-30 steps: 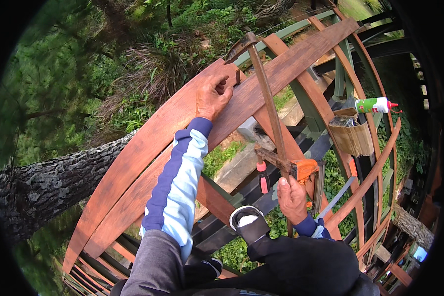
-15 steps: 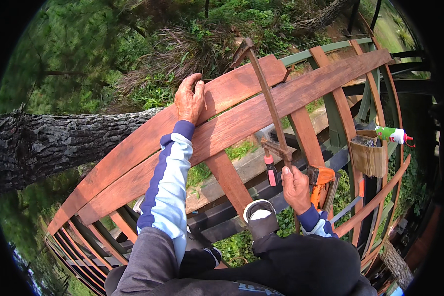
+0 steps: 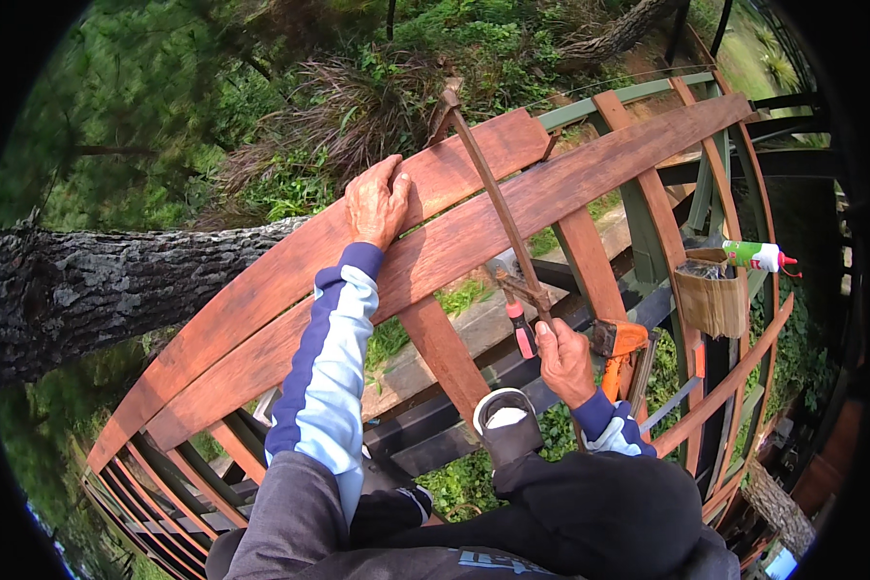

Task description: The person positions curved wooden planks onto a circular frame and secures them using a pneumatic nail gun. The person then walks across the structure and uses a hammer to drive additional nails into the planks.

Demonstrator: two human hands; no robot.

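At nine o'clock a rough-barked tree trunk lies across the view, with green brush and long grass above it toward twelve o'clock. From seven o'clock a curved railing of reddish-brown wooden planks sweeps up toward two o'clock, its upright slats showing beneath it.

The left hand, at about eleven o'clock from the middle, lies flat with fingers spread on the upper plank, palm pressed to the wood and gripping nothing. Its arm wears a blue and white sleeve that runs down to six o'clock.

Just right of that hand, a long rusty hammer slants from its head at twelve o'clock, which rests at the top edge of the upper plank, down to about four o'clock of the middle. The right hand is closed tight around the lower end of the handle, so the two hands are well apart. A tool with a red handle sits just left of the right hand, beside the hammer's handle; whether the hand touches it I cannot tell.

Below the hands, near six o'clock, a dark cup with a white inside stands at the person's dark clothing. An orange tool lies just right of the right hand. At three o'clock a brown pouch hangs on the railing, with a green and white bottle with a red tip at its top.
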